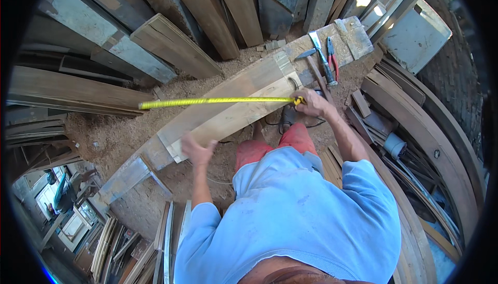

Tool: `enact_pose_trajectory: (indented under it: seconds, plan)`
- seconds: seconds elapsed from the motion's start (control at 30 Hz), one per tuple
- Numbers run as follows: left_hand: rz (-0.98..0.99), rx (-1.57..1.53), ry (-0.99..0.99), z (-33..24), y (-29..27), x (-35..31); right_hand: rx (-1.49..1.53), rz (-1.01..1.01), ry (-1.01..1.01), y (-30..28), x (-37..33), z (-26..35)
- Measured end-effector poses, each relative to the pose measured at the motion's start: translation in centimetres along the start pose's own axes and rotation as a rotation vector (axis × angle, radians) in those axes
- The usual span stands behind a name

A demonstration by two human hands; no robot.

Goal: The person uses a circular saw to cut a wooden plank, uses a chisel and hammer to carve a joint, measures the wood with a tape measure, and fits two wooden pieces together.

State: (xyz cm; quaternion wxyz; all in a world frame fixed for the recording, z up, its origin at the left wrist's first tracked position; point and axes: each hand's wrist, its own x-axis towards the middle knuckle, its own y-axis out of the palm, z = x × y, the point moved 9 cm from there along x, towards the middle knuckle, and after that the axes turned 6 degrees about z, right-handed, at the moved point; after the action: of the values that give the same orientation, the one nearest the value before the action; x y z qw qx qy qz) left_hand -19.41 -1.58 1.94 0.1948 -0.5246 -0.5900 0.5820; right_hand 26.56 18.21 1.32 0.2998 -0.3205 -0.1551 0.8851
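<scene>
My right hand (312, 103) is closed around the case of a tape measure. Its yellow blade (218, 100) stretches out to the left above a pale wooden board (244, 108), and its free end hangs past the board's far side. Near the board's left end is my left hand (198, 150), slightly blurred, thumb apart from the fingers and nothing in it. Whether it touches the board I cannot tell. The pale board lies along a wider brown plank (228, 88) on a low bench (129, 179).
At the bench's right end lie a hammer (322, 58), red-handled pliers (332, 59) and a long narrow bar or handle (320, 79). Leaning planks (176, 45) line the far side. Stacked curved timber (420, 123) stands on the right. Sawdust (106, 133) covers the floor.
</scene>
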Motion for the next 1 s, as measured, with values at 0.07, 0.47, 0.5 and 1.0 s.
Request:
enact_pose_trajectory:
  seconds: [0.07,0.47,0.5,1.0]
  plan:
    - [0.136,0.204,0.16,-5.8,2.4,-1.0,0.157,-0.039,0.041,1.5,-1.3,-1.5]
    - [0.129,0.298,0.405,-11.8,4.6,1.2,0.555,-0.531,0.225,-0.1,-8.6,-5.4]
    - [0.149,0.294,0.429,-12.2,4.2,0.8,0.606,-0.55,0.286,-0.1,-9.3,-6.3]
    - [0.458,0.208,0.328,-14.1,-8.8,5.3,0.675,-0.661,0.249,2.5,-6.9,-4.0]
